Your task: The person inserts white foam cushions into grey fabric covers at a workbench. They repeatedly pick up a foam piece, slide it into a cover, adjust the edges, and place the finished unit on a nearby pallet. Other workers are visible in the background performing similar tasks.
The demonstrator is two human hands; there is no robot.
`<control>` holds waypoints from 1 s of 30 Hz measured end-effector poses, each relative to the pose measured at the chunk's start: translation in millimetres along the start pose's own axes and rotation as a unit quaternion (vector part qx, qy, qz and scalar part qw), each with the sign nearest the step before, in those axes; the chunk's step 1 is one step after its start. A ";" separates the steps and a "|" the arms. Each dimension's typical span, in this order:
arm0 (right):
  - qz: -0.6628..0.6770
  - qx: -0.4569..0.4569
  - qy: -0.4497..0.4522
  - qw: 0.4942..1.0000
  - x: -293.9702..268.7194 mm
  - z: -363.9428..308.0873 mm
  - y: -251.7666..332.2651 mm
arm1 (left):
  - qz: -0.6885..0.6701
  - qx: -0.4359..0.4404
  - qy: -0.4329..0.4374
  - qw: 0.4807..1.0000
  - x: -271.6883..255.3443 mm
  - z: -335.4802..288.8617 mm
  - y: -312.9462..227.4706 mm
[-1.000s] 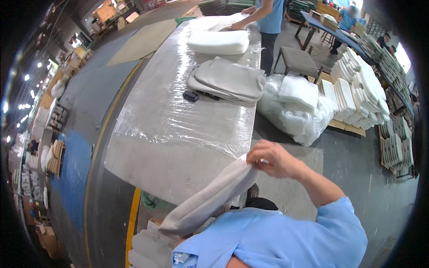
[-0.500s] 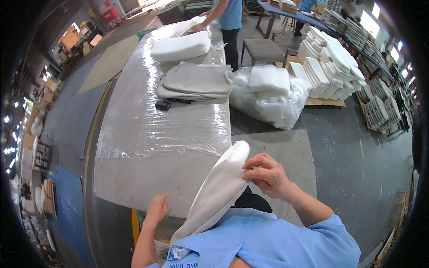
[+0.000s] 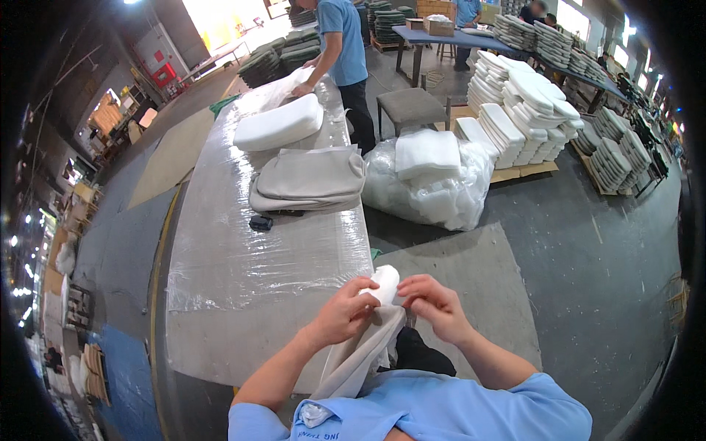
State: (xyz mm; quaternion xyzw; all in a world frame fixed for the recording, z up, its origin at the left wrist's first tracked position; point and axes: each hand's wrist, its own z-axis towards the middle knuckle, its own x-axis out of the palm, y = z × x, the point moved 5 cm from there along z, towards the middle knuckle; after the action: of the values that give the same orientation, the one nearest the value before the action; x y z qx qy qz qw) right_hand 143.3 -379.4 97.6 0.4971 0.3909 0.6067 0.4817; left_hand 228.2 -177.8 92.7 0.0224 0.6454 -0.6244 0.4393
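A white foam pad (image 3: 385, 284) pokes out of the open end of a light grey fabric cushion cover (image 3: 351, 361), which hangs against my front at the table's near right corner. My left hand (image 3: 344, 310) is closed at the left side of this opening, its fingers pressed on the foam by the cover's edge. On the other side my right hand (image 3: 435, 303) pinches the cover's rim between thumb and fingers. The lower part of the cover disappears against my blue shirt.
The plastic-covered table (image 3: 220, 257) bears a stack of grey covers (image 3: 312, 176), a small black object (image 3: 260, 223) and white foam pads (image 3: 279, 123). A person (image 3: 342, 44) works at its far end. To the right stand a plastic-wrapped foam bundle (image 3: 434, 184) and foam piles (image 3: 526, 110).
My left hand has come up from the table's near edge to the cover's opening. My right hand stays at the rim, and the cover's open end now sits lower in view.
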 end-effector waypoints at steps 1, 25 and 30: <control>0.006 0.049 -0.005 0.999 -7.7 2.1 -19.4 | 0.010 0.012 -0.014 1.000 -0.4 0.9 -4.6; 0.058 0.160 0.148 0.974 41.7 -23.1 -60.0 | -0.011 -0.362 0.217 0.906 -11.9 -1.2 -21.3; 0.034 0.138 0.128 0.982 38.0 -22.2 -63.8 | -0.081 -0.302 0.310 0.898 -6.1 2.7 -24.1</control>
State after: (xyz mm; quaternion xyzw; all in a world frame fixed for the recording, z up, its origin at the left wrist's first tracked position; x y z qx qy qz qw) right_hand 132.5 -327.5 40.9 0.4899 0.5122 0.6215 0.3338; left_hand 219.5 -182.1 115.7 0.0287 0.9059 -0.3948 0.1504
